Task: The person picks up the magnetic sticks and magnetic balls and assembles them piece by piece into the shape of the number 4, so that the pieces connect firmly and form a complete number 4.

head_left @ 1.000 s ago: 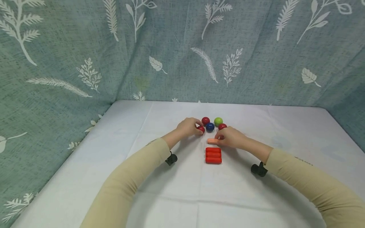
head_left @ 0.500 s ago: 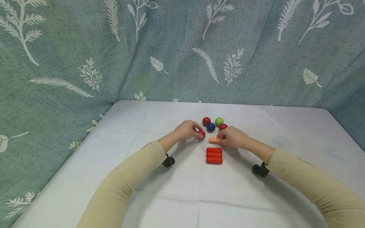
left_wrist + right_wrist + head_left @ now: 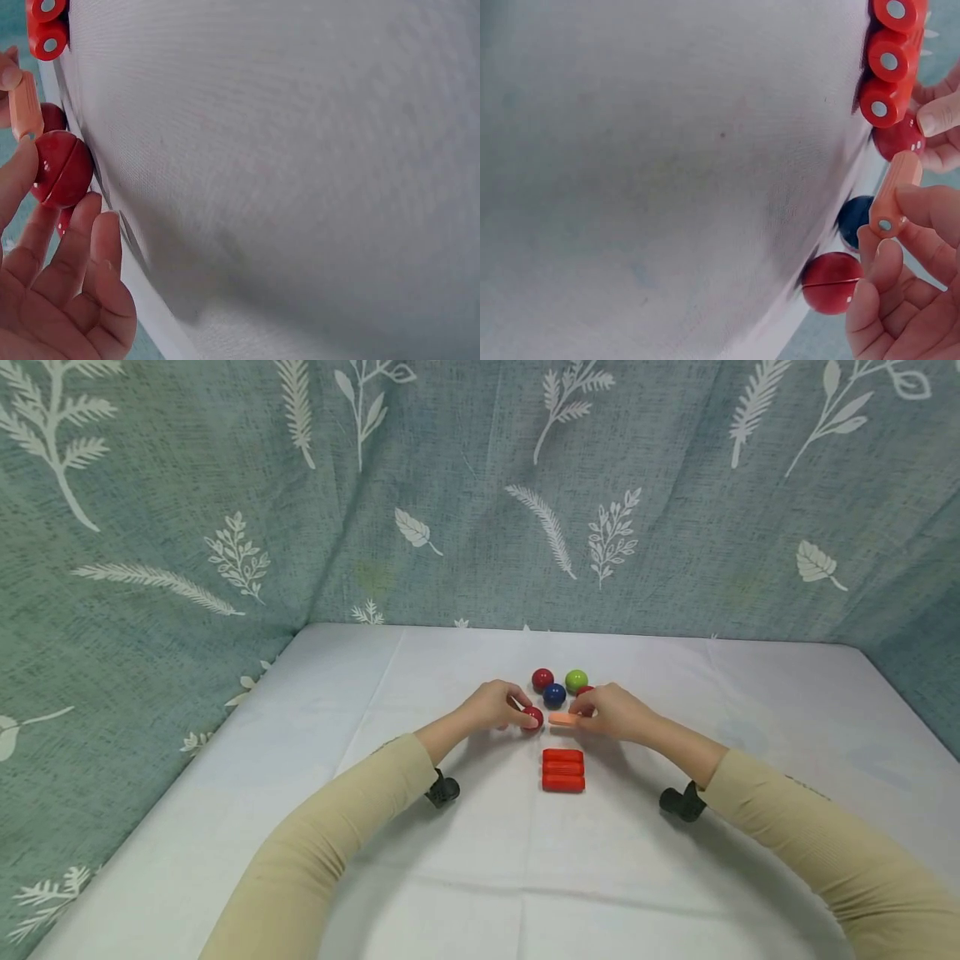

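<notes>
My left hand (image 3: 495, 703) pinches a glossy red ball (image 3: 532, 718) between thumb and fingers; a seam runs round the ball (image 3: 64, 169) in the left wrist view. A short, ridged orange stick (image 3: 561, 719) is in the grip of my right hand (image 3: 618, 714), lying level. A pale silvery disc marks the end of this stick (image 3: 896, 187) in the right wrist view. The stick points at the red ball, close beside it in the head view. Nearer me, several red sticks (image 3: 562, 770) lie side by side, with similar discs in their ends.
Behind the hands sit a blue ball (image 3: 554, 696), another red ball (image 3: 542, 679) and a green ball (image 3: 577, 680). A further red ball (image 3: 585, 691) is partly hidden by the right hand. White cloth (image 3: 465, 843) covers the table; a leaf-patterned curtain (image 3: 480, 527) hangs behind.
My left hand has drawn its red ball toward me, away from the other balls, then slightly right. The right hand has raised the orange stick a little, bringing it level with that ball.
</notes>
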Demonstrator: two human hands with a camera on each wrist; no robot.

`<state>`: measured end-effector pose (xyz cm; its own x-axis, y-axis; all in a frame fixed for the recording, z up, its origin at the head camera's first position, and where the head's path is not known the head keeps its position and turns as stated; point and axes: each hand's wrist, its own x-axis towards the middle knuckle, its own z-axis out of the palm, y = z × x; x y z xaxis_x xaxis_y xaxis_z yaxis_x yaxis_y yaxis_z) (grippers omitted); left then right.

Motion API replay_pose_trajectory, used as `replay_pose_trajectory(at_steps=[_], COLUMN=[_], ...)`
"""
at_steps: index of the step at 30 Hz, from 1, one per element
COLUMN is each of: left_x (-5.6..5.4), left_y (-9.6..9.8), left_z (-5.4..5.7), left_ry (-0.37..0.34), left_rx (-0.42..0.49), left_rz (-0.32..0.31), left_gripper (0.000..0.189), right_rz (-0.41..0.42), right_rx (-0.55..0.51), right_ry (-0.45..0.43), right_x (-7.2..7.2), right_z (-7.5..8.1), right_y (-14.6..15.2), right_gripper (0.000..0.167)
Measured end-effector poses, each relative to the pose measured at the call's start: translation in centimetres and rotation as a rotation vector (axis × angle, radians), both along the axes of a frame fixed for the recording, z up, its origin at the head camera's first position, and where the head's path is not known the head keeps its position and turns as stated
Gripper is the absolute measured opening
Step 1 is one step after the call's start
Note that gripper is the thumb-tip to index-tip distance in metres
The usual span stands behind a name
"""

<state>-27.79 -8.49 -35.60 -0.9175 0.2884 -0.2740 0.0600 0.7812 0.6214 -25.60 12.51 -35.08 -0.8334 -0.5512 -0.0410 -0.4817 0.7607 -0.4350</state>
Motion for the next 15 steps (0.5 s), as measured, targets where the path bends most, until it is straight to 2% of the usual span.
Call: replay_pose_trajectory(at_steps=[11, 15], left_x=[-0.22, -0.16], left_y=[-0.19, -0.23], left_z=[-0.02, 0.03], left_ry=[-0.013, -0.015], left_rx=[0.019, 0.022], left_rz=[0.0, -0.001], left_gripper=[0.024, 0.025], right_rz=[0.009, 0.004], right_rx=[-0.008, -0.004], right_ry=[0.016, -0.005], right_x=[-0.18, -0.34], right_z=[-0.08, -0.22], right_y=[-0.46, -0.71], right_gripper=[0.017, 0.018])
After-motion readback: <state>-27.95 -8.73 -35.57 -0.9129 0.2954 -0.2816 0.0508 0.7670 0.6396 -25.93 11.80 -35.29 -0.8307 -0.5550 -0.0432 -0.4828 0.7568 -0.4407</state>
